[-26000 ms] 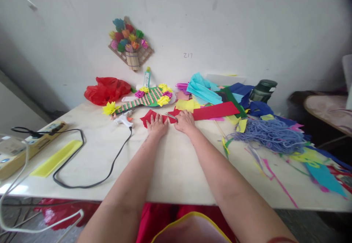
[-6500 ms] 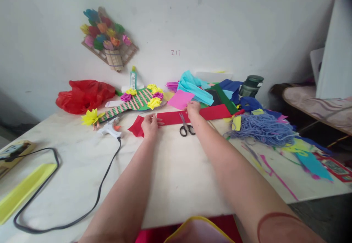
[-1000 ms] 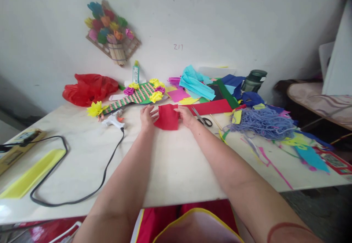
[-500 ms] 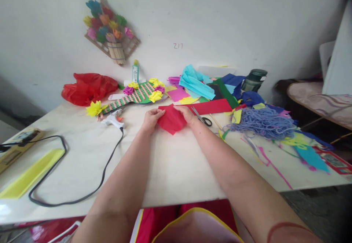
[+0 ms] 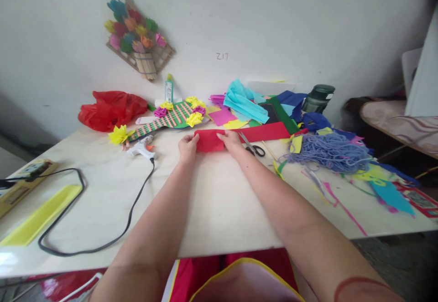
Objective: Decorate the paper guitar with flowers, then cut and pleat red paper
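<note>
On table (image 5: 219, 201), left hand (image 5: 187, 146), right hand (image 5: 232, 140), both pressing red paper (image 5: 208, 140)

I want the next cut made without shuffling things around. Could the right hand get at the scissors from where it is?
Probably yes: the scissors lie flat on the table just beside the right hand, handles toward it, nothing between them.
</note>
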{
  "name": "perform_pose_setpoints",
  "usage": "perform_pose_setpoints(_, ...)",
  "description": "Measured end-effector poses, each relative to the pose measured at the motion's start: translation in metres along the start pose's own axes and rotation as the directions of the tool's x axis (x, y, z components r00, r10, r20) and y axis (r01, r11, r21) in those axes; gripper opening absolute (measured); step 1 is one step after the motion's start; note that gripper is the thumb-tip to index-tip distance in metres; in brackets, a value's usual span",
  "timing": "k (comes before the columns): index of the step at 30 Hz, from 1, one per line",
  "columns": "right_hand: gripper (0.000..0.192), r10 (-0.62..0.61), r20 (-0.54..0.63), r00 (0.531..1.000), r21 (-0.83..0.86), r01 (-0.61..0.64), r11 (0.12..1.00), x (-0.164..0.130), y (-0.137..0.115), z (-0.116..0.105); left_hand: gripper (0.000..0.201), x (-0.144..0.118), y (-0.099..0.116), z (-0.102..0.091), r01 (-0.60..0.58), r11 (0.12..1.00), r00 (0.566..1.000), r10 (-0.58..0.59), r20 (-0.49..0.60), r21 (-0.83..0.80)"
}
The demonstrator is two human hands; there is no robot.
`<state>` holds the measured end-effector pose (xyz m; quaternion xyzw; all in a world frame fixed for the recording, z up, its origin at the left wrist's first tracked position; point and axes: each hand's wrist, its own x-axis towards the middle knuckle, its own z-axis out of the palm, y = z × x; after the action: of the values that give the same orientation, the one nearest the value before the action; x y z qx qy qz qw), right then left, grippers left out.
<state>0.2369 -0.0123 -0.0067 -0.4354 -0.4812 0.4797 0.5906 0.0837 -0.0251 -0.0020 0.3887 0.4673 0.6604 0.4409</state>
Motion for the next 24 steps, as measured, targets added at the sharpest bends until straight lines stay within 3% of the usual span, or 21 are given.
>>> perform_pose_setpoints(2,0.013,-0.016,0.010,1.000,-0.031,0.016,0.999,0.000,-0.001,-0.002,0.030,0.001,0.001,-0.002,0.015,1.000,1.000,-0.015,0.013,-0.009)
perform_pose_setpoints(6,0.013,0.003,0.064,0.998,-0.028,-0.001,1.000,0.001,-0.004,-0.006,0.062,0.001,0.005,-0.007,-0.024,0.999,0.992,0.029,0.124,-0.039)
perform_pose_setpoints(10,0.032,0.004,-0.054,0.999,-0.047,-0.006,0.999,0.004,-0.007,-0.009,0.052,0.003,0.004,-0.008,-0.049,0.999,0.966,0.050,0.254,-0.014)
perform_pose_setpoints(13,0.043,-0.038,-0.132,0.991,-0.123,0.022,0.992,0.005,-0.007,-0.013,0.044,0.007,-0.002,-0.007,-0.041,0.998,0.972,0.031,0.232,0.040)
perform_pose_setpoints(19,0.012,-0.056,-0.018,0.998,-0.200,0.051,0.978,0.007,-0.005,-0.017,0.051,0.009,-0.003,-0.007,-0.121,0.974,0.976,0.082,0.200,0.192)
perform_pose_setpoints(24,0.015,-0.080,-0.003,0.997,-0.265,0.076,0.961,0.010,-0.003,-0.018,0.057,0.011,0.000,-0.010,-0.105,0.944,0.982,0.048,0.183,0.314)
